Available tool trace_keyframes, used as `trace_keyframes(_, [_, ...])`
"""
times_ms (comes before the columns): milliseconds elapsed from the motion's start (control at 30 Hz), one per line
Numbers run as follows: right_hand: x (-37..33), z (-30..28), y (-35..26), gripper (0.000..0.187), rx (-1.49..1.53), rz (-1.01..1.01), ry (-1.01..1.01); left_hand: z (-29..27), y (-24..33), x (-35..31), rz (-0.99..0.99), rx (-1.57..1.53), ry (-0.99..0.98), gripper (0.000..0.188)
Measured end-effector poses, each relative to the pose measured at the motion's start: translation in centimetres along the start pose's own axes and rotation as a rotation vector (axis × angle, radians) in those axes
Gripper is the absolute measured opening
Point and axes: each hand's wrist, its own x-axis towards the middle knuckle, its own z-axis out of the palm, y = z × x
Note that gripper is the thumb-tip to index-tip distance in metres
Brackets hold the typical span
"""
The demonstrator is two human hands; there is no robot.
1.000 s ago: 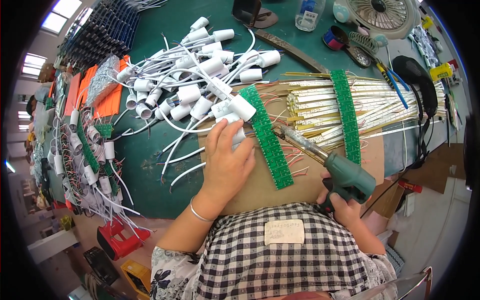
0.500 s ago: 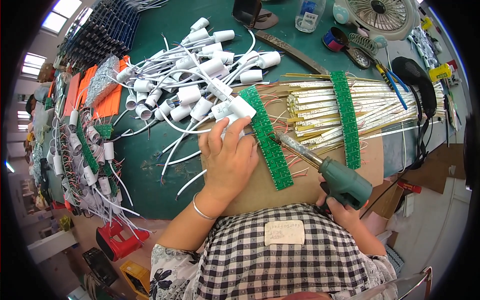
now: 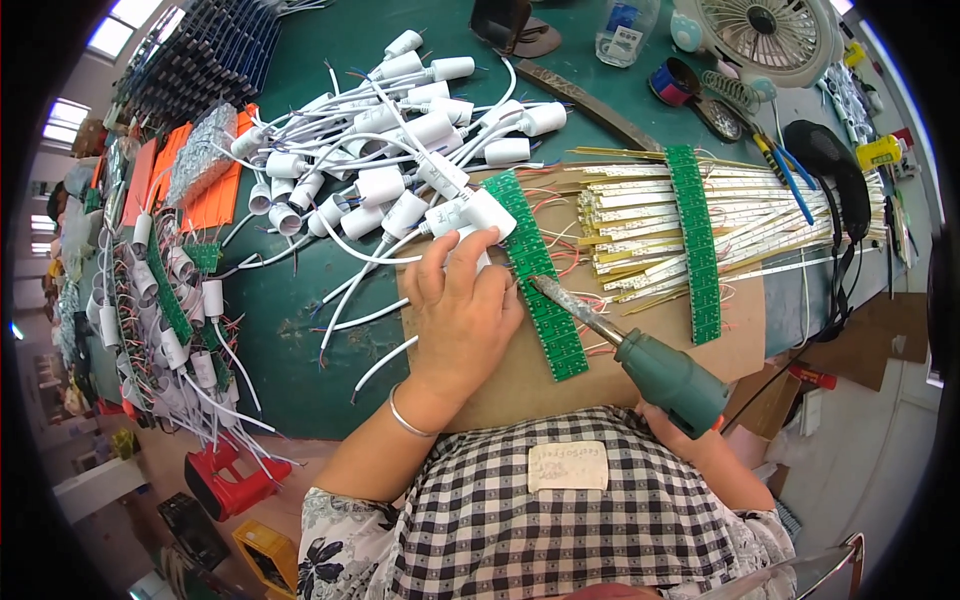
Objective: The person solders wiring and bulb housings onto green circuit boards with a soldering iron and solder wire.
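Note:
My left hand (image 3: 455, 320) is bent round a white cylindrical lamp socket (image 3: 488, 217) with its white cable, beside the left edge of a green circuit board (image 3: 548, 310). The fingertips press on the socket; whatever thin wires lie under the thumb are hidden. My right hand (image 3: 668, 425) grips a green soldering gun (image 3: 675, 378), which covers most of its fingers. The gun's metal tip points up and left and meets the board near its middle. That board lies slanted on a brown cardboard sheet (image 3: 490, 395).
A second green board (image 3: 695, 250) lies across a bundle of yellow-white LED strips (image 3: 640, 220). White sockets with cables (image 3: 390, 130) pile up at the left back. A fan (image 3: 762, 35), a solder spool stand (image 3: 725, 115), blue-handled pliers (image 3: 793, 180) and a black strap (image 3: 845, 190) stand or lie at the right.
The soldering gun has shifted left and slightly down, its tip now lower on the board's middle. My left hand stays at almost the same place.

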Motion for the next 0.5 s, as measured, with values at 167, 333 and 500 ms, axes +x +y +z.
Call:
trace_keyframes(167, [0.2, -0.3, -0.6, 0.038, -0.026, -0.024, -0.026, 0.0, 0.0, 0.0, 0.001, -0.004, 0.003, 0.019])
trace_keyframes(333, [0.6, -0.4, -0.8, 0.049, -0.038, -0.030, -0.028, 0.0, 0.0, -0.1, -0.006, -0.011, 0.003, 0.019])
trace_keyframes(500, [0.2, -0.3, 0.5, 0.052, 0.021, -0.077, -0.065, -0.1, 0.1, 0.1, -0.004, -0.017, -0.003, 0.019])
